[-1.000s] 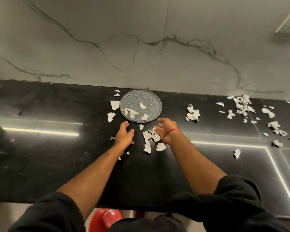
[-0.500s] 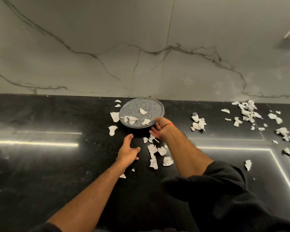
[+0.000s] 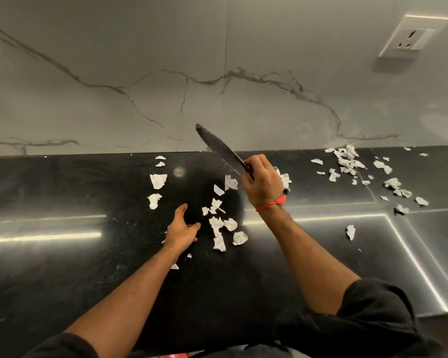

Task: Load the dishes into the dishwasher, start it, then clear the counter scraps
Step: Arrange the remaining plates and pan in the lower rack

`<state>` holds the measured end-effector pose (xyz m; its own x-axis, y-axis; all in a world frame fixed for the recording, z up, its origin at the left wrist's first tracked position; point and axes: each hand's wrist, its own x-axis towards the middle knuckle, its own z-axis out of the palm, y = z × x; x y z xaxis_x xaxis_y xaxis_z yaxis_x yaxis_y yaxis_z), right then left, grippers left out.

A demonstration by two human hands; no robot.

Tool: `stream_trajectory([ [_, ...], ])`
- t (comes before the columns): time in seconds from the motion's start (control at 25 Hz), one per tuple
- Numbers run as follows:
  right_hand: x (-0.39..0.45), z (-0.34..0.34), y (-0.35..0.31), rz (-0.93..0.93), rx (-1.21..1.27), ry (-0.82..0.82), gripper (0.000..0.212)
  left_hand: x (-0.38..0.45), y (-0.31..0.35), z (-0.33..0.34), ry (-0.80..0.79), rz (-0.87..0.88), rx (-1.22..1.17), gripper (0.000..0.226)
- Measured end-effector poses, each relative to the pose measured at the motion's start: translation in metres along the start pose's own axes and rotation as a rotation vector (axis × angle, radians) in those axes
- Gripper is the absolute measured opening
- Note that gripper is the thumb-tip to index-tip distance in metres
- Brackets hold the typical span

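My right hand (image 3: 263, 183) grips the rim of a grey speckled plate (image 3: 219, 147), lifted off the counter and tipped steeply on edge, its top corner up against the wall. White paper scraps (image 3: 219, 229) lie in a cluster on the black counter (image 3: 62, 197) below the plate. My left hand (image 3: 181, 229) rests flat on the counter just left of that cluster, fingers apart, holding nothing. More scraps (image 3: 157, 180) lie further left.
A larger spread of paper scraps (image 3: 347, 161) covers the counter at the right, up to the marble wall. A wall socket (image 3: 411, 37) sits high at the right. The counter's front edge runs under my forearms.
My right hand took hold of the plate's rim, lifted it and tipped it on edge; the scraps that lay on it are now on the counter. My left hand stayed put.
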<state>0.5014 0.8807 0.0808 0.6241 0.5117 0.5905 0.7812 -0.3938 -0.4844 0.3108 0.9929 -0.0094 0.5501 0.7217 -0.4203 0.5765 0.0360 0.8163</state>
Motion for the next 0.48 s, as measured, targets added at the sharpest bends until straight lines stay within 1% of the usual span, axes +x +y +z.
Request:
stream_trajectory([
  [0.04, -0.006, -0.009, 0.005, -0.074, -0.069, 0.032, 0.003, -0.001, 0.001, 0.001, 0.012, 0.016, 0.015, 0.073],
  [0.08, -0.012, -0.016, 0.01, -0.092, -0.095, 0.065, 0.005, 0.0, 0.002, 0.001, 0.029, 0.029, 0.026, 0.072],
  [0.12, -0.019, -0.022, 0.015, -0.049, -0.065, 0.086, 0.005, 0.002, 0.001, 0.002, 0.046, 0.04, 0.037, 0.07],
  [0.16, -0.025, -0.029, 0.02, 0.034, 0.01, 0.113, 0.002, 0.004, 0.001, 0.004, 0.06, 0.041, 0.042, 0.068],
  [0.28, -0.044, -0.049, 0.033, 0.355, 0.263, 0.203, 0.011, 0.006, -0.003, 0.008, 0.138, 0.026, -0.035, 0.059],
  [0.4, -0.067, -0.085, 0.038, 0.687, 0.554, 0.265, 0.015, -0.003, 0.005, 0.018, 0.247, 0.171, -0.009, 0.05],
  [0.44, -0.076, -0.098, 0.04, 0.766, 0.668, 0.262, 0.015, -0.01, 0.012, 0.025, 0.25, 0.229, 0.006, 0.046],
  [0.48, -0.087, -0.111, 0.041, 0.824, 0.759, 0.254, 0.015, -0.021, 0.022, 0.034, 0.221, 0.279, -0.009, 0.042],
])
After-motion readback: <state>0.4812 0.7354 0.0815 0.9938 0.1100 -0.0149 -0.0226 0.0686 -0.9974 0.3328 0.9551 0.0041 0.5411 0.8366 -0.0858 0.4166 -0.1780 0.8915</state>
